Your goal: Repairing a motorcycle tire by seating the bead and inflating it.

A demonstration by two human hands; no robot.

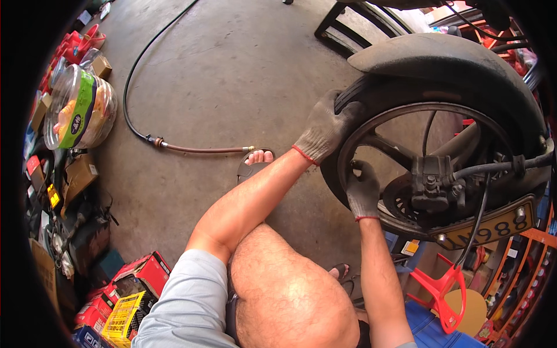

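A motorcycle wheel stands before me on the right, a black tyre [343, 184] on a dark spoked rim [387, 146]. My left hand [326, 124], in a grey knit glove with a red cuff, grips the tyre's outer left side, its fingers partly hidden behind the tread. Lower down, my right hand [364, 190], gloved alike, is closed at the inner edge of the rim. Whatever its curled fingers pinch is hidden. Close to it on the right are the brake disc [400, 197] and the brake caliper [430, 184]. A grey mudguard [441, 55] arches over the tyre.
An air hose [200, 150] with a brass end lies on the concrete floor [232, 69] near my foot. Along the left are a clear plastic tub [98, 116] and red boxes [148, 272]. A number plate [487, 223] and a red plastic frame [444, 296] are at the right.
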